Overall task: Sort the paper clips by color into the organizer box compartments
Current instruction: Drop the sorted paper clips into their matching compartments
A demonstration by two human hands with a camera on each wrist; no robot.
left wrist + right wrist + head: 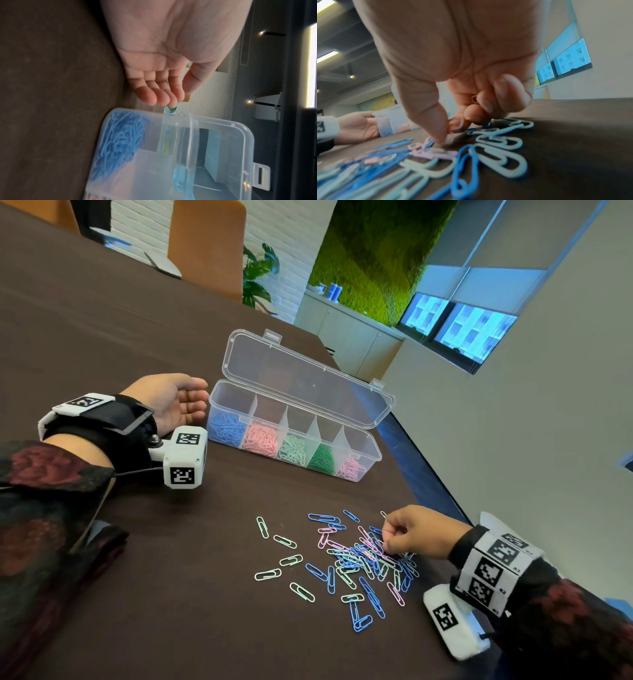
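A meeting room with a moss-green wall panel, a white cabinet and windows is seen behind a broad dark brown surface [137,344]. On it, a clear plastic organizer box [371,455] with five compartments is stood with its hinged lid [301,378] thrown back, presumably so that clips can be dropped in from above. From the near-left end the compartments are filled with blue, pink, pale mint, dark green and again pink clips; the last holds the fewest. The left hand [174,400] is laid on its side just beside the blue end of the box, palm turned inward, fingers relaxed and holding nothing; it is probably placed there to steady the box. Nearer the front edge, a loose pile of blue, pink and mint paper clips [356,563] is spread out, with stragglers scattered to its left. The right hand [411,534] is lowered onto the far right side of the pile, its grip narrow: a pink paper clip [458,125] is pinched between thumb and fingertip, and another pinkish clip appears tucked in the curled fingers. Much sorting is judged to remain.
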